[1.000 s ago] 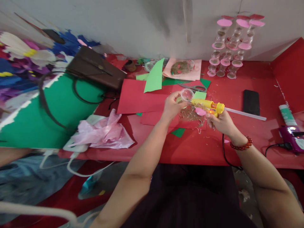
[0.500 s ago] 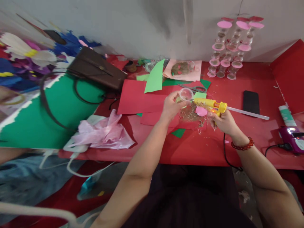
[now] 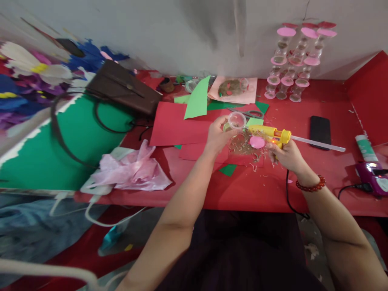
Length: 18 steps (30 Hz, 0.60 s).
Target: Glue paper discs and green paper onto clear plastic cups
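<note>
My left hand (image 3: pixel 218 135) is closed round a small clear plastic cup (image 3: pixel 237 120), held tilted above the table. In my right hand (image 3: pixel 283 154) is a yellow glue gun (image 3: pixel 266 131), its tip at the cup's right side. A long clear glue stick (image 3: pixel 318 142) sticks out of the gun's back end, and an orange light glows on it. A pink paper disc (image 3: pixel 257 142) shows just below the gun. Under both hands lie brown scraps and curly shreds (image 3: pixel 241 146).
Grey scissors (image 3: pixel 253 114) and red paper (image 3: pixel 178 125) lie behind and left. A black phone (image 3: pixel 320 131) and a purple device (image 3: pixel 373 178) sit right. Pink-disc cup stacks (image 3: pixel 286 82) stand at the back. A brown bag (image 3: pixel 124 87) and pink plastic bag (image 3: pixel 133 169) are left.
Both hands keep their holds and have barely moved. The glue gun and its stick have shifted very slightly to the right. At the far left, a person's hand has gone out of view.
</note>
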Each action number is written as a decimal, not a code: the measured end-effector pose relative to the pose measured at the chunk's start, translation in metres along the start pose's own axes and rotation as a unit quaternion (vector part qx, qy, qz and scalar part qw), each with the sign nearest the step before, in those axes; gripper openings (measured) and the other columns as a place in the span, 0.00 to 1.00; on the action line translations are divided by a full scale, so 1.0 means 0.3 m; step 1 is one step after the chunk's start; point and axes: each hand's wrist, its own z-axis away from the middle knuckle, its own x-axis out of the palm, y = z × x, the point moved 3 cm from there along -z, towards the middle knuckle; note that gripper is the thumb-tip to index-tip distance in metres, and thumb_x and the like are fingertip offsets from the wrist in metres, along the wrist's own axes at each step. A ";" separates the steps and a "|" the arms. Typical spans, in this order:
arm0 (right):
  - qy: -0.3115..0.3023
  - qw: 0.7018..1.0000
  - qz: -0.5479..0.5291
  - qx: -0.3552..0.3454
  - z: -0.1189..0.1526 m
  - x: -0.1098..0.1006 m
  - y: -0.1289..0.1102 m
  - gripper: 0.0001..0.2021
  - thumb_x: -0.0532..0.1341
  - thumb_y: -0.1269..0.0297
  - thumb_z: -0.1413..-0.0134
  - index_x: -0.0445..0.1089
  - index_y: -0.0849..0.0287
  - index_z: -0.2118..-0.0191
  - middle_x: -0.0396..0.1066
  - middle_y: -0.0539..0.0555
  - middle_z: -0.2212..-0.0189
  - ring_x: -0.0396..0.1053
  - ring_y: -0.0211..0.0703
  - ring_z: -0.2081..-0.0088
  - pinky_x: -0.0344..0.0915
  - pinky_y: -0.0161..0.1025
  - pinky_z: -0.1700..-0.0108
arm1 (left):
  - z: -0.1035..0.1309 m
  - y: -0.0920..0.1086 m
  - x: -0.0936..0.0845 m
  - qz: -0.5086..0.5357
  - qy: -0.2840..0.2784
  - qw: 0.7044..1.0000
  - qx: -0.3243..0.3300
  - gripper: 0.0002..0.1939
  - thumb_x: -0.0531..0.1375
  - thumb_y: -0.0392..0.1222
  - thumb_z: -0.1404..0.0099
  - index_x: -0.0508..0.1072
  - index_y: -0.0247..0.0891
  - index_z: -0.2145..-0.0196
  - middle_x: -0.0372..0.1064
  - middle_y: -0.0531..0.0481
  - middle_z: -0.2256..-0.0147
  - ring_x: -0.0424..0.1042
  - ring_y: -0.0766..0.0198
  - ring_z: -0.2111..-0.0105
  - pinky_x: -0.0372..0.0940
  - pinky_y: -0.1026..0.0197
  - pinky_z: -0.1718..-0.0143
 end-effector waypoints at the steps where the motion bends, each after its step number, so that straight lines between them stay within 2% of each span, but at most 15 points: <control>1: 0.001 1.000 -0.001 -0.001 0.000 0.000 -0.001 0.27 0.67 0.36 0.43 0.63 0.54 0.76 0.63 0.46 0.88 0.59 0.33 0.86 0.56 0.35 0.83 | 0.000 -0.001 -0.001 -0.001 0.002 1.000 0.000 0.25 0.78 0.51 0.52 0.79 0.42 0.58 0.81 0.47 0.58 0.79 0.57 0.58 0.74 0.55 0.55; 9: 0.018 1.000 -0.005 -0.005 -0.004 -0.006 -0.001 0.24 0.67 0.38 0.43 0.69 0.56 0.72 0.62 0.44 0.88 0.58 0.31 0.86 0.55 0.32 0.84 | -0.002 -0.009 -0.006 -0.008 0.015 1.000 0.023 0.22 0.78 0.46 0.52 0.81 0.43 0.59 0.79 0.50 0.59 0.77 0.59 0.60 0.73 0.56 0.55; 18: 0.022 1.000 0.001 0.009 -0.006 -0.016 0.005 0.26 0.67 0.36 0.45 0.66 0.55 0.75 0.63 0.45 0.89 0.59 0.32 0.87 0.56 0.32 0.85 | -0.005 -0.007 -0.008 -0.029 0.022 0.998 0.048 0.20 0.77 0.41 0.51 0.81 0.44 0.60 0.78 0.51 0.60 0.76 0.59 0.60 0.72 0.56 0.56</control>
